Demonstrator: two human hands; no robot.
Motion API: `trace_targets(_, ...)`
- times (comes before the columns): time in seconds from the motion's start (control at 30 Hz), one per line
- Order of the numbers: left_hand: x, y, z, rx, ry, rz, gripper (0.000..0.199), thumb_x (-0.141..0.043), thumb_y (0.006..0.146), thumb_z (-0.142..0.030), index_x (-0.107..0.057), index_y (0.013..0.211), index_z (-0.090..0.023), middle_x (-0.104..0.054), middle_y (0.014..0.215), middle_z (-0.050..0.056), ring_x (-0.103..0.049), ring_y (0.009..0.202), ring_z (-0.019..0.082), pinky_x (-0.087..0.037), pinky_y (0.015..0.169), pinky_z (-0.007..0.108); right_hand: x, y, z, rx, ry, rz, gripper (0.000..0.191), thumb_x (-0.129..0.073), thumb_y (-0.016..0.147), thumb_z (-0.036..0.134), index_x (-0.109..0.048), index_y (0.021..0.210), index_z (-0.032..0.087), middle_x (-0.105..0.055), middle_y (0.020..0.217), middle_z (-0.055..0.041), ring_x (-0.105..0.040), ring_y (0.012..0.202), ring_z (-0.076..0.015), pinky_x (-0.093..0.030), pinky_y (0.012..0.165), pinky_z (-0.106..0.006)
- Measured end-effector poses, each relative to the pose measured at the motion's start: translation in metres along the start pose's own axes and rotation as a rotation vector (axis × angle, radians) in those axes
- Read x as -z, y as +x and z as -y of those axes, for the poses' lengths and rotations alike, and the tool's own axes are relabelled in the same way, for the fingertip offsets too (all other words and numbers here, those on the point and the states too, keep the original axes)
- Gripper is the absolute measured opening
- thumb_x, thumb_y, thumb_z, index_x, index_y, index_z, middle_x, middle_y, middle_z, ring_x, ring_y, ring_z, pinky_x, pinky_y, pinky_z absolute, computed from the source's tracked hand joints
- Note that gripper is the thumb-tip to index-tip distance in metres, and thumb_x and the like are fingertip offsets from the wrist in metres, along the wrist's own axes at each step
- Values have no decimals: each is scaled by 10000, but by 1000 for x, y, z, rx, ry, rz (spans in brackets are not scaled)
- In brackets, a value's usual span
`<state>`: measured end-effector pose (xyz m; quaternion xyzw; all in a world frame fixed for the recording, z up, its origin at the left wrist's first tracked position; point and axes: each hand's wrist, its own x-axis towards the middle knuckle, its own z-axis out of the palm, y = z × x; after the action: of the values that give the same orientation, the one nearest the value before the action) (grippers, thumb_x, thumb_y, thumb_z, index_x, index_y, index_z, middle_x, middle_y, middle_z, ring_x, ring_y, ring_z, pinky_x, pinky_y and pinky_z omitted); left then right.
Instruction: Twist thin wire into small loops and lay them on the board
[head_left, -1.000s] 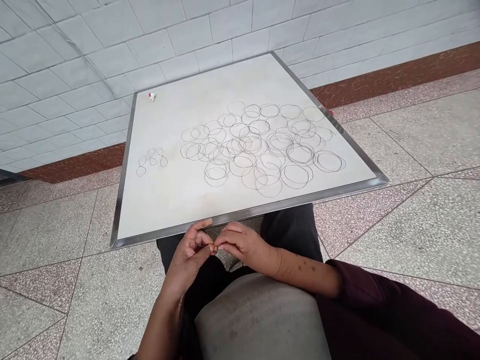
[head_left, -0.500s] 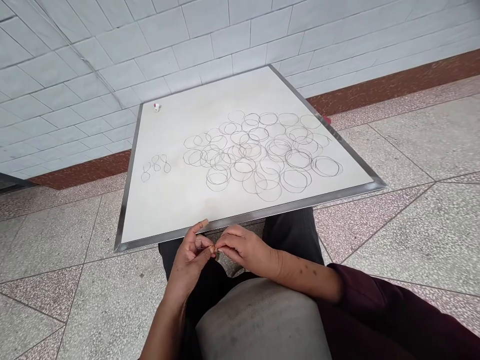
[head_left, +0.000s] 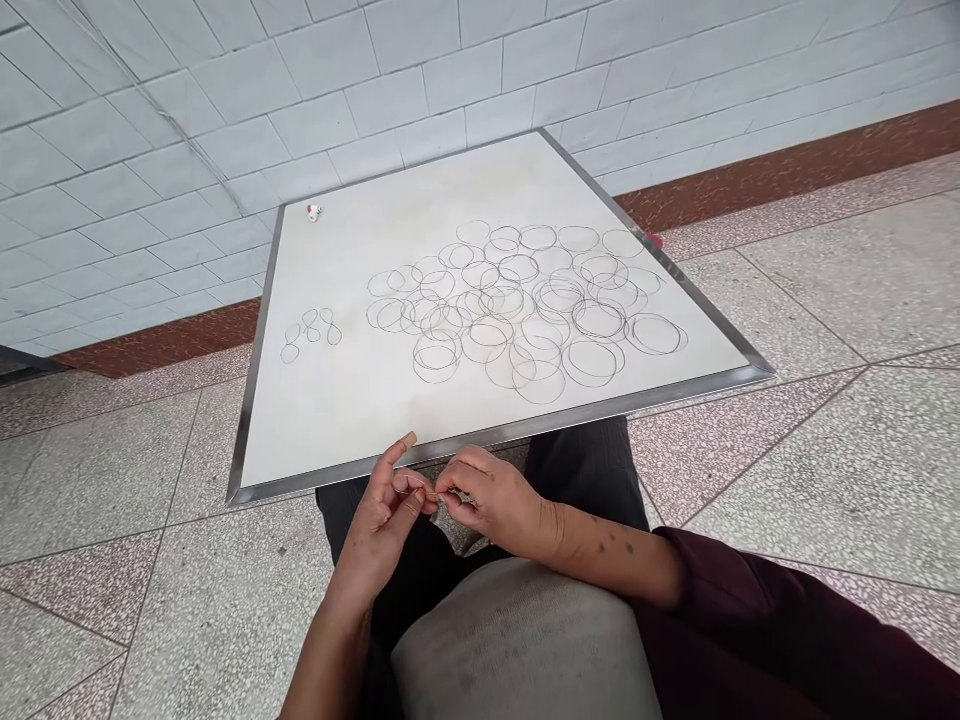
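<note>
My left hand (head_left: 385, 517) is in a pinch just in front of the table's near edge, its thumb pressed against a finger. Its index finger is raised and has a tan wrap on the tip. Close beside it, my right hand (head_left: 487, 500) pinches with thumb and forefinger. A thin wire (head_left: 433, 494) runs between the two pinches; most of it is hidden by the fingers. On the white table (head_left: 330, 420) lie many thin wire rings (head_left: 536, 381), overlapping in a wide cluster. Several wires twisted into figure-eights (head_left: 334, 334) lie at the left.
A small white and red object (head_left: 313, 212) sits in the table's far left corner. Grey metal edging (head_left: 510, 437) frames the tabletop. Behind it rises a white tiled wall (head_left: 405, 90). My legs are under the near edge, above a speckled floor (head_left: 210, 590).
My right hand has drawn slightly right, opening a small gap between the two pinches. My left hand stays nearly in place. The rings and figure-eights on the table have not moved.
</note>
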<state>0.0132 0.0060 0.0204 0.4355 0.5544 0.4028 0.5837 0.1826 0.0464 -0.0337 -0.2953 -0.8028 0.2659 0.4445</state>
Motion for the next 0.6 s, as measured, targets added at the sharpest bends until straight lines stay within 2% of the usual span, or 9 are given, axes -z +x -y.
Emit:
trace_targets(0.2, -1, 2, 2, 11, -33, -72, 701, -686, 828, -327, -381, 1455, -252, -659, 792, -10, -610, 719, 155, -501, 777, 328, 1, 1, 2, -71, 41, 21, 115, -569, 858, 94, -585, 815, 199, -605, 782, -23, -580, 746, -152, -518, 675, -264)
trace_targets(0.37, -5, 2, 5, 55, -156, -144, 759, -773, 747, -248, -413, 1414, -217, -698, 789, -2, -637, 707, 149, -521, 759, 323, 1, -1, 1, -136, 82, -21, 112, -561, 866, 107, -604, 867, 211, -589, 800, -24, -578, 724, -146, -506, 613, -247)
trace_targets(0.47, -11, 3, 10, 85, -248, -162, 697, -810, 703, -209, -503, 1329, -195, -706, 766, -7, -641, 701, 134, -522, 758, 299, 2, -1, 1, -182, 121, -23, 107, -557, 879, 121, -608, 868, 214, -574, 800, -23, -569, 716, -144, -494, 583, -238)
trace_targets(0.6, -24, 4, 21, 99, -417, -282, 553, -841, 660, -202, -615, 1164, -184, -709, 757, -10, -637, 674, 113, -525, 700, 254, 4, -1, 1, -206, 143, -7, 100, -564, 884, 124, -613, 873, 211, -579, 807, -24, -568, 737, -151, -500, 636, -258)
